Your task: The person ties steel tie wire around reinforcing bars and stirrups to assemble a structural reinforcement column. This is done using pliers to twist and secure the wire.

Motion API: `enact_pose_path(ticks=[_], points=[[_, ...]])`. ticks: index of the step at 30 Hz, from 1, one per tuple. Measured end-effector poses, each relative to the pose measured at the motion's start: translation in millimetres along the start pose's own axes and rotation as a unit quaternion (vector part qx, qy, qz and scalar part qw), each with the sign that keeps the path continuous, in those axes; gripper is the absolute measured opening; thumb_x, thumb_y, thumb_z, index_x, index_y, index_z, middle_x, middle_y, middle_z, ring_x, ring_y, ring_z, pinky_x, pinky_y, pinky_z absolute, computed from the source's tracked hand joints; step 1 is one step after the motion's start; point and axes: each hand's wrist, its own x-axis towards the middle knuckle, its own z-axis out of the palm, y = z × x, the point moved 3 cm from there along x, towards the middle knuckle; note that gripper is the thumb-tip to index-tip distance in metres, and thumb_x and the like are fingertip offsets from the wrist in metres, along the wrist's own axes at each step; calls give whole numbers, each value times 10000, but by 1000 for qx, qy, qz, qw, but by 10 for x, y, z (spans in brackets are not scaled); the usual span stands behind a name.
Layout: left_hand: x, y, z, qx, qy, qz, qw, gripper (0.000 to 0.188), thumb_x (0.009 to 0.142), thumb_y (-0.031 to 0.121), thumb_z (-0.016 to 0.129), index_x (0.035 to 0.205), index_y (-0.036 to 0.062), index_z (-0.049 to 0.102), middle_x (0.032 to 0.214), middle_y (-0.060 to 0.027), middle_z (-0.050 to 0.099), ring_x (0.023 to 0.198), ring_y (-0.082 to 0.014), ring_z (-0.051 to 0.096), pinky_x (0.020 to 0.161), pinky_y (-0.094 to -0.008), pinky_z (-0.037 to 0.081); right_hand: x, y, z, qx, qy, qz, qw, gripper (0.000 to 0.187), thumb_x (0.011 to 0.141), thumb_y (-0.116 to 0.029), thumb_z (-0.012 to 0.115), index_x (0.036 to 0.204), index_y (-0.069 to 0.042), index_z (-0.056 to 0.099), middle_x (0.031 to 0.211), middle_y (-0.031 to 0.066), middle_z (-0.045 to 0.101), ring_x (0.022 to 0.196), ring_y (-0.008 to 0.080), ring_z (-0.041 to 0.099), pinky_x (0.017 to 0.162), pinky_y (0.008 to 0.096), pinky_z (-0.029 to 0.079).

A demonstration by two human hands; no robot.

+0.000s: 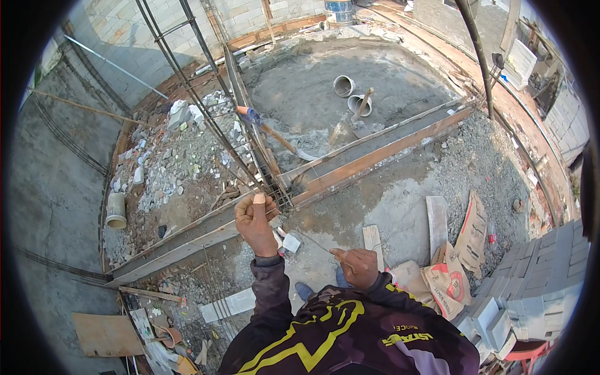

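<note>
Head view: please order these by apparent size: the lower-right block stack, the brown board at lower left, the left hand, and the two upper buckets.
1. Block stack
2. Brown board
3. Left hand
4. Far bucket and near bucket: they look alike, so unranked.

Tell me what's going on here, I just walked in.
A person's right hand pinches a thin wire slanting toward the raised left hand, whose grip is unclear. Farther off, two buckets sit on a grey surface edged by wooden boards, with a long-handled tool nearby.
</note>
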Motion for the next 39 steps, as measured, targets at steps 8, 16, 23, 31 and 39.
enact_pose_path(ticks=[8,16,23,31,39], points=[[56,122,-302,63,-8,-43,997,165,878,175,652,932,27,602,718,-51,638,583,-96,605,487,-210,510,-45,-124,173,-26,11,-18,999,381,644,10,632,1007,-85,691,600,40,573,511,197,562,471,316,427],[106,249,-553,79,-40,-59,994,214,869,251,675,863,42,628,693,-21,606,571,-82,561,498,-206,460,-54,-231,342,-13,1,-35,999,334,668,11,642,987,-79,686,596,51,574,505,213,555,472,323,425],[112,279,-725,37,-87,-44,995,223,876,275,666,865,53,643,725,-5,607,650,-73,547,583,-217,443,-61,-318,484,44,16,4,999,288,705,39,632,971,-62,681,630,105,607,519,263,571,488,336,435],[75,369,-830,14,-141,-22,990,229,915,282,604,923,56,638,761,4,612,683,-64,536,607,-208,398,-93,-357,587,47,-20,3,999,326,704,49,625,1000,-73,683,611,106,588,488,271,540,469,354,413],[-272,298,-667,8,-212,-1,977,409,983,338,468,746,18,561,696,-48,567,633,-116,539,589,-257,428,115,-374,453,110,-11,21,994,330,706,59,617,1003,-67,683,712,113,651,563,265,609,514,324,464]])
